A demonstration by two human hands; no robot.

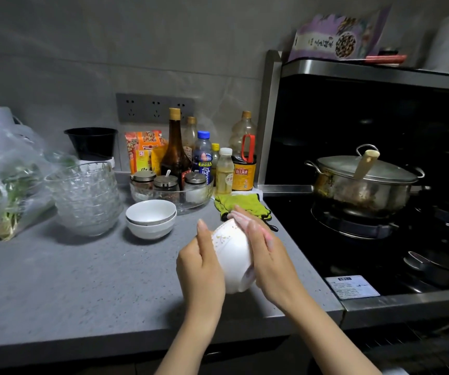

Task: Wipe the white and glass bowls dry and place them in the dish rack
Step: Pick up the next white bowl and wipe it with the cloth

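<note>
Our left hand (200,266) has its fingers curled round the white bowl (233,255), tipped over the near right of the counter (83,280). Right hand (266,255) fingers lie flat, pressing a pink cloth (242,221) against it. If it's slick, it could slip and chip.

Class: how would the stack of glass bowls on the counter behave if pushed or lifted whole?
The stack of glass bowls looks tall and nested, so a push may tip it. Several glass bowls together likely weigh plenty and could chip.
</note>
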